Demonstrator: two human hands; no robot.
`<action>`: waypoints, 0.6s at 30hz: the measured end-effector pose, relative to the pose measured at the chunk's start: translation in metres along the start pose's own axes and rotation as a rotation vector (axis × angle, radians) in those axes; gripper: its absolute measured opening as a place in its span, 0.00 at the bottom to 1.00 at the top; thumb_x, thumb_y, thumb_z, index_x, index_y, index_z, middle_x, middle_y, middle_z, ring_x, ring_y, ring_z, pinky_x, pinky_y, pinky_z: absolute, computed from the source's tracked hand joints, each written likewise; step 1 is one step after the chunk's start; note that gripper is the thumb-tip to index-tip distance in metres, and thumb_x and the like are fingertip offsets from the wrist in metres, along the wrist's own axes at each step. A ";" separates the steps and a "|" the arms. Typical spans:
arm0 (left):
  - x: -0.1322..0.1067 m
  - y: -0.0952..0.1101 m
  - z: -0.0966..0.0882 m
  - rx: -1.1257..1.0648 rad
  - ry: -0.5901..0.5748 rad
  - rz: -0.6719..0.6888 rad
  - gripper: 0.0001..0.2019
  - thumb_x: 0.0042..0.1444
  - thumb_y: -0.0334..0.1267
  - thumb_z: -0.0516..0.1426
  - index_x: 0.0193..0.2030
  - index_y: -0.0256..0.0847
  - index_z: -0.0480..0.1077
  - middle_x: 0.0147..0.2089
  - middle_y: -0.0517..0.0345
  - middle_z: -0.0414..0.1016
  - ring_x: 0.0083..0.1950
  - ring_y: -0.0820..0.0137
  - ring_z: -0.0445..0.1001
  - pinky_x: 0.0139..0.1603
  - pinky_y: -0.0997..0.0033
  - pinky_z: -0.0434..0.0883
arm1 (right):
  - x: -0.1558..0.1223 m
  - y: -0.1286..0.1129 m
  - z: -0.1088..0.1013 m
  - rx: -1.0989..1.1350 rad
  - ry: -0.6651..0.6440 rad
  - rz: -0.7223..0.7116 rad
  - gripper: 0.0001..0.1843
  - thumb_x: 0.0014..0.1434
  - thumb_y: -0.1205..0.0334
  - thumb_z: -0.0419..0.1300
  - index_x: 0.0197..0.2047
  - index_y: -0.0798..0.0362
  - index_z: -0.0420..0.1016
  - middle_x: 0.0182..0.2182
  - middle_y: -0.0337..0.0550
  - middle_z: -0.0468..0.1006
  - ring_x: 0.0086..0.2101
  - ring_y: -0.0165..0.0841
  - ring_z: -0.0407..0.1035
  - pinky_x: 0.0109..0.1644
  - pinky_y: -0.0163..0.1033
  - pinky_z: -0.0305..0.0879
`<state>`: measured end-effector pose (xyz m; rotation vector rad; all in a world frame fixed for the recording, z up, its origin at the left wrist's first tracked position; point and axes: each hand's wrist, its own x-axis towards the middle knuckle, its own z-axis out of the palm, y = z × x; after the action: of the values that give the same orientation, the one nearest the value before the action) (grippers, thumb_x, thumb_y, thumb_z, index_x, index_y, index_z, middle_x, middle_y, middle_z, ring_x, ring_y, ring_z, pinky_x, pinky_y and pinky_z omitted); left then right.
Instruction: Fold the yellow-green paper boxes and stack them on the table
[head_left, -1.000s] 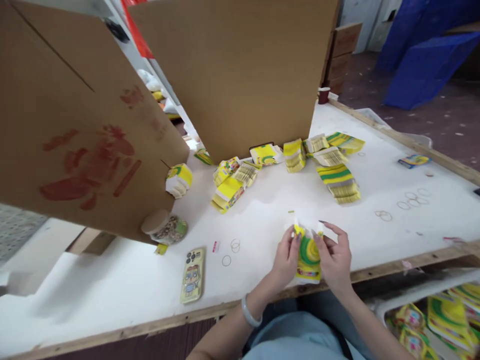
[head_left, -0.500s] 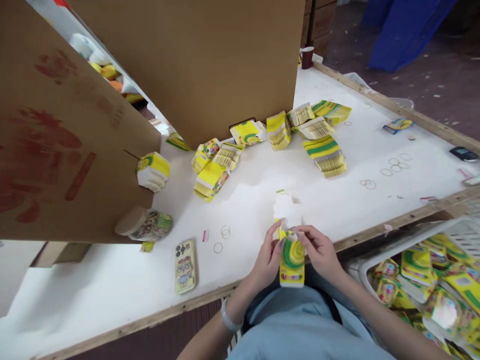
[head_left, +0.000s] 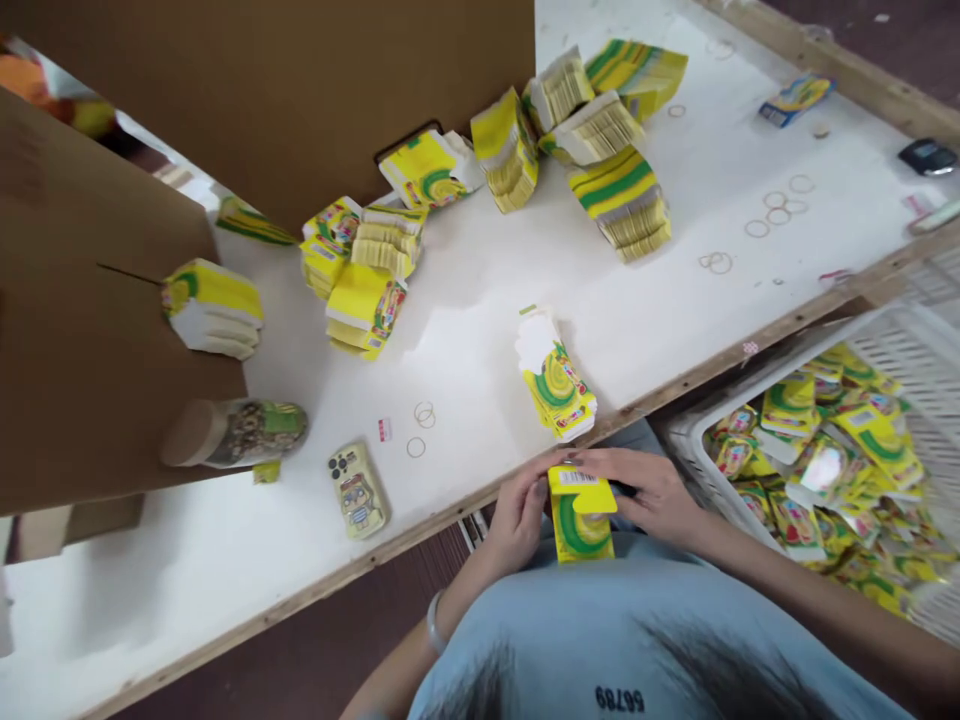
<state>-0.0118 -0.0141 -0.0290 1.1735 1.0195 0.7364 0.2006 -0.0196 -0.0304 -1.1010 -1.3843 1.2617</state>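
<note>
A: While the small yellow box (head_left: 581,515) is sitting just off the table's near edge, over the person's lap, who is holding it?

B: Both hands are. The left hand (head_left: 519,515) is gripping its side at nine o'clock, fingers curled and pressed together on the card. The right hand (head_left: 651,492) is closing over the top flap from three o'clock, fingers lying flat and close together on it.

A: What is lying nearest?

B: A short stack of flat boxes (head_left: 556,378) is resting on the table (head_left: 675,310) at twelve o'clock, close to the edge. Farther at twelve, bundles of flat boxes (head_left: 615,195) are leaning along a cardboard sheet (head_left: 300,90).

A: And to the sides?

B: At three o'clock a white basket (head_left: 694,440) is holding finished packs. At nine o'clock a phone (head_left: 357,490) and a jar (head_left: 236,432) on its side are lying, with rubber bands (head_left: 421,415) between.
</note>
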 end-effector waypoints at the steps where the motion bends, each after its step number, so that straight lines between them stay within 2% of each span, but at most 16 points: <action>1: 0.000 0.002 -0.001 0.022 -0.004 0.007 0.31 0.68 0.62 0.49 0.60 0.39 0.74 0.53 0.43 0.82 0.45 0.61 0.81 0.48 0.63 0.78 | -0.001 -0.003 -0.002 0.017 -0.034 0.003 0.20 0.55 0.41 0.71 0.46 0.43 0.87 0.48 0.47 0.87 0.49 0.46 0.81 0.56 0.54 0.78; 3: 0.000 0.006 -0.001 0.057 0.024 -0.004 0.30 0.68 0.62 0.51 0.55 0.37 0.78 0.50 0.43 0.84 0.41 0.63 0.81 0.44 0.64 0.79 | -0.002 -0.009 -0.001 0.072 -0.043 0.089 0.23 0.53 0.42 0.72 0.48 0.45 0.85 0.50 0.48 0.86 0.49 0.45 0.81 0.55 0.53 0.79; 7: 0.004 0.014 0.002 0.142 0.063 -0.051 0.24 0.65 0.56 0.59 0.54 0.38 0.79 0.48 0.46 0.85 0.40 0.67 0.81 0.41 0.70 0.78 | -0.003 -0.016 0.007 0.261 -0.043 0.391 0.21 0.59 0.57 0.68 0.55 0.49 0.77 0.46 0.46 0.85 0.39 0.36 0.82 0.41 0.41 0.81; 10: 0.007 0.016 0.001 0.175 0.053 -0.045 0.23 0.66 0.54 0.58 0.56 0.37 0.78 0.49 0.45 0.85 0.42 0.66 0.83 0.42 0.71 0.78 | 0.001 -0.019 0.003 0.362 -0.105 0.461 0.20 0.57 0.61 0.68 0.53 0.50 0.75 0.45 0.44 0.84 0.40 0.35 0.80 0.41 0.39 0.80; 14: 0.005 0.010 -0.001 0.271 0.040 0.079 0.21 0.69 0.49 0.55 0.60 0.37 0.76 0.56 0.43 0.83 0.51 0.62 0.83 0.51 0.67 0.79 | 0.003 -0.018 -0.006 0.409 -0.165 0.484 0.24 0.57 0.59 0.69 0.57 0.50 0.76 0.48 0.46 0.84 0.43 0.35 0.80 0.47 0.41 0.79; 16: 0.003 0.006 -0.002 0.364 0.025 0.185 0.22 0.71 0.47 0.54 0.64 0.39 0.73 0.58 0.43 0.82 0.54 0.61 0.82 0.55 0.65 0.78 | 0.001 -0.014 -0.003 0.468 -0.176 0.503 0.26 0.57 0.55 0.71 0.58 0.49 0.78 0.51 0.47 0.83 0.47 0.37 0.80 0.53 0.44 0.78; 18: 0.004 0.003 -0.003 0.472 -0.011 0.311 0.24 0.72 0.48 0.52 0.68 0.39 0.69 0.58 0.42 0.81 0.55 0.60 0.81 0.55 0.64 0.77 | -0.001 -0.008 0.002 0.527 -0.161 0.549 0.28 0.56 0.48 0.71 0.58 0.48 0.79 0.51 0.47 0.84 0.48 0.39 0.80 0.52 0.46 0.79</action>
<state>-0.0132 -0.0085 -0.0276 1.7709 1.0439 0.7492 0.1983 -0.0216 -0.0225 -1.0437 -0.7876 2.0071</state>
